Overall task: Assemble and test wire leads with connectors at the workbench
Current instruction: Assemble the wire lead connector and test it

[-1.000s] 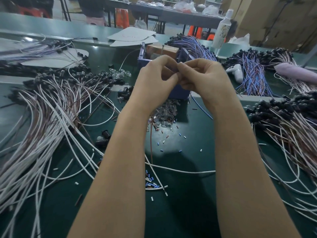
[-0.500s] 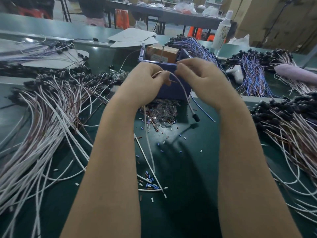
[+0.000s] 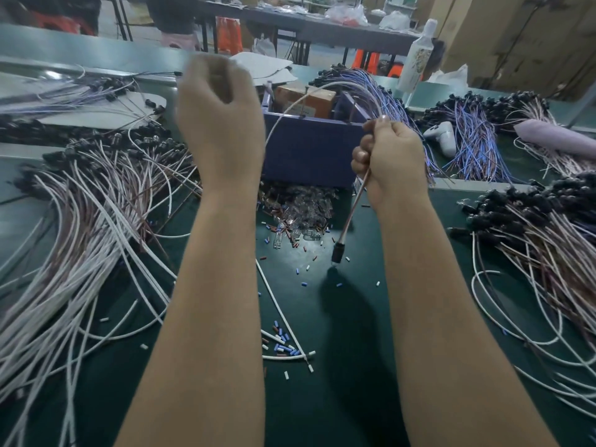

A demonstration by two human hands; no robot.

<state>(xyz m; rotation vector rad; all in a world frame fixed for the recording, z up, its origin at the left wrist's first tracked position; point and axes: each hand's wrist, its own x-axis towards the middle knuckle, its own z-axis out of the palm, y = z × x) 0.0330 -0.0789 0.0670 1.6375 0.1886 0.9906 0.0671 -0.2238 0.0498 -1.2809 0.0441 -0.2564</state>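
My right hand [image 3: 390,162] grips a pinkish-white wire lead [image 3: 353,204] above the middle of the green bench. The lead's black connector [image 3: 337,253] hangs below my fist, just over the bench top. Above my fist the same lead arcs up and left over the purple box [image 3: 309,150], then drops behind my left wrist. My left hand [image 3: 219,108] is raised and blurred at the left of the box. Its fingers are curled and I see nothing in them.
A heap of small clear parts [image 3: 300,208] lies before the box. Big bundles of white leads with black connectors spread at the left [image 3: 96,204] and right [image 3: 548,240]. Blue leads [image 3: 467,140] and a bottle [image 3: 416,59] stand farther back. Cut sleeve bits [image 3: 283,346] litter the bench.
My hands were pinched together on the lead. Now they have parted: the left one has let go and swung up and left, while the right one lowered with the connector end hanging.
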